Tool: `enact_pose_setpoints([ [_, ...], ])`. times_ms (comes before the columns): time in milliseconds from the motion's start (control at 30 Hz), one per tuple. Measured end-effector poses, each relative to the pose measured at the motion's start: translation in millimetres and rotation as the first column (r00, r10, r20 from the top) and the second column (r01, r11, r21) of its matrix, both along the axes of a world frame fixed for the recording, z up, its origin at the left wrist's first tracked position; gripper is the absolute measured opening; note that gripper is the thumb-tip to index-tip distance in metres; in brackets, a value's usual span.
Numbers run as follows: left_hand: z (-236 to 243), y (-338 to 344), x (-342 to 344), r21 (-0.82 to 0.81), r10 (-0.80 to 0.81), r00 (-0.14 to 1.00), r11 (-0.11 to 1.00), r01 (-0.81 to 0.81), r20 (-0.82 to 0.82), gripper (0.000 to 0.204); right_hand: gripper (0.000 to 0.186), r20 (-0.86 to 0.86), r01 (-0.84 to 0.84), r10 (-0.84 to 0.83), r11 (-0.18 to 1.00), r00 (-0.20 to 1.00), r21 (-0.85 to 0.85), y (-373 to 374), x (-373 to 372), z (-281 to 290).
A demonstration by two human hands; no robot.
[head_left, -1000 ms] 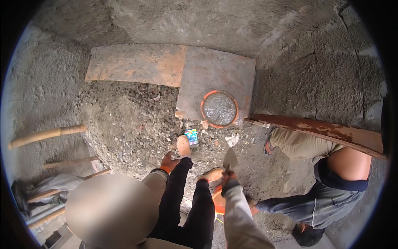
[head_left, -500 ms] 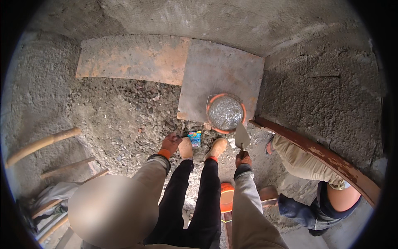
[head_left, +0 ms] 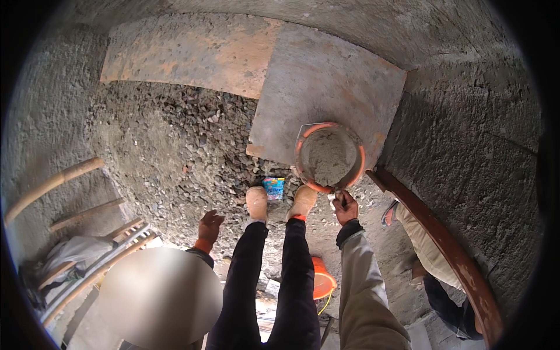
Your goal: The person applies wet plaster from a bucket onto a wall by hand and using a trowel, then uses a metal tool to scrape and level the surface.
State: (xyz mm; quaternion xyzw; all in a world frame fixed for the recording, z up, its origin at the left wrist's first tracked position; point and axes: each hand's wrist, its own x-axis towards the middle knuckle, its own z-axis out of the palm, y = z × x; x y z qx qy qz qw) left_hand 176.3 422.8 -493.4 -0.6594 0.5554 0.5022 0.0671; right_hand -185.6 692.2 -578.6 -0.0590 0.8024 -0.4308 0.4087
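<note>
My right hand (head_left: 346,209) is closed round the handle of a trowel (head_left: 334,191) at the near rim of an orange bucket (head_left: 363,157). Grey wet mortar (head_left: 328,155) fills the bucket, and the trowel's blade is out of sight there. Over the gravel my left hand (head_left: 209,227) hangs with loosely bent fingers and holds nothing that I can see. Between my feet and the bucket lies a small blue packet (head_left: 273,188).
The bucket stands on a flat grey board (head_left: 315,87), beside a stained board (head_left: 192,49). A second orange bucket (head_left: 322,279) tilts behind my right foot. A reddish plank (head_left: 443,245) leans at right, with another person (head_left: 429,248) behind it. Wooden poles (head_left: 55,186) are at left.
My right hand has brought the trowel from beside the bucket to its near rim, and the blade has gone from sight. My left hand has moved back and left, away from my foot.
</note>
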Motion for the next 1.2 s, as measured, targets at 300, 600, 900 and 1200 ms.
enact_pose_setpoints([
  [300, -36.6, 5.1, -171.1, 0.051, 0.012, 0.984, 0.999, -0.003, -0.176, 0.051, 0.015, -0.024, -0.217, 0.222, 0.968, 0.975, 0.125, 49.6, -45.8, 10.7],
  [600, -51.1, 20.1, -367.7, -0.367, -0.219, 0.956, 0.920, 0.135, -0.197, 0.046, 0.026, -0.131, -0.132, 0.157, 0.975, 0.979, 0.176, 64.6, -39.3, 27.0],
  [900, 81.2, 42.1, -300.3, 0.001, -0.156, 0.896, 0.985, 0.171, -0.415, 0.034, 0.018, -0.118, -0.132, 0.166, 0.959, 0.979, 0.251, 87.2, -22.7, 174.9],
  [1200, 231.3, -86.7, -116.2, -0.027, 0.576, 0.629, 0.726, -0.687, -0.523, 0.023, 0.025, -0.397, -0.473, 0.609, 0.789, 0.687, 0.392, -108.8, -33.5, 263.8],
])
